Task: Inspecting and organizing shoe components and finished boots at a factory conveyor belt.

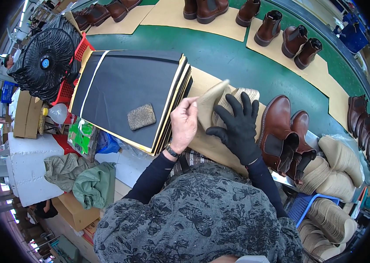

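My left hand (184, 124), bare and with a watch at the wrist, pinches the edge of a tan shoe insole (207, 107) between thumb and fingers. That piece tilts up away from a stack of similar insoles (251, 93). Spread over the stack is my right hand (239, 127) in a black glove, fingers apart, partly covering it. Just right of the glove stand two brown ankle boots (277, 120) with dark elastic sides. Left of my bare hand lies a thick pile of black sheets (128, 87) with a worn grey-brown block (141, 117) on top.
Several brown boots (268, 28) stand on cardboard along the far side of the green table (185, 50). A black fan (45, 61) is at the left. More insole stacks (331, 219) and a blue basket (301, 209) sit at lower right. Cloths (94, 186) hang lower left.
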`<control>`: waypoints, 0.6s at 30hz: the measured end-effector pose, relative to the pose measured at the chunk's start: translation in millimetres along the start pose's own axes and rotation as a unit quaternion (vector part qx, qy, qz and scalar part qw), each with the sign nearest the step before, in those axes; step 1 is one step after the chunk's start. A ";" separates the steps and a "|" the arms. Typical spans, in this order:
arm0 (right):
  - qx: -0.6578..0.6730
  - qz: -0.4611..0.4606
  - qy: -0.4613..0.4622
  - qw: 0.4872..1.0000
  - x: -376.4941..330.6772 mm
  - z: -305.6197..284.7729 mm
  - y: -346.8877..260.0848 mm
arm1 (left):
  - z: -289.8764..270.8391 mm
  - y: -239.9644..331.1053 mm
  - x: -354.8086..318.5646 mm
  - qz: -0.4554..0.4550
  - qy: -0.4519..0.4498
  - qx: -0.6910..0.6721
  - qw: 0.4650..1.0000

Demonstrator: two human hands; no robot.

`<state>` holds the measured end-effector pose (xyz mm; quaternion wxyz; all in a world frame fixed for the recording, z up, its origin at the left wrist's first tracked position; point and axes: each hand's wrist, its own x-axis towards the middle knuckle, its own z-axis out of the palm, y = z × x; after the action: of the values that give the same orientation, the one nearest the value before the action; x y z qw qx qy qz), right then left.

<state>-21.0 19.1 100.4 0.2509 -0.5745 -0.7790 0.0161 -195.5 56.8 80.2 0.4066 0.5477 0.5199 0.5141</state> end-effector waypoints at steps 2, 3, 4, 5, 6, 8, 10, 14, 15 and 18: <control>0.049 0.009 0.043 0.998 -7.2 4.2 3.6 | -1.7 20.9 0.0 0.022 0.026 -0.055 0.998; 0.101 0.014 0.085 0.991 -12.3 5.2 2.7 | -5.8 32.0 -2.0 0.023 0.025 -0.083 0.996; 0.098 0.037 0.121 0.987 -19.0 3.5 1.0 | -11.7 43.1 -3.4 0.023 0.026 -0.111 0.993; 0.141 0.112 0.131 0.975 -25.3 3.2 -1.2 | -17.5 49.7 -2.2 0.043 0.023 -0.141 0.989; 0.180 0.187 0.139 0.956 -29.7 2.1 -1.8 | -23.9 63.3 -0.9 0.039 0.019 -0.184 0.982; 0.202 0.225 0.103 0.948 -32.0 6.2 2.7 | -42.8 77.0 2.4 0.069 0.035 -0.158 0.984; 0.339 0.286 0.049 0.895 -23.5 4.6 0.6 | -62.2 86.2 7.8 0.132 0.064 -0.156 0.977; 0.341 0.235 0.043 0.909 -5.9 24.5 -11.6 | -94.3 98.6 15.7 0.200 0.139 -0.140 0.960; 0.327 0.229 0.033 0.916 -2.7 28.3 -17.7 | -105.6 99.2 17.1 0.232 0.133 -0.109 0.957; 0.299 0.239 0.077 0.920 -1.4 31.8 -23.3 | -122.4 111.6 25.2 0.257 0.217 0.078 0.939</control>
<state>-54.3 18.3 79.4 0.4590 -0.6412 -0.5555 0.2639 -301.0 56.4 210.4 0.0941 0.5674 0.4758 0.6654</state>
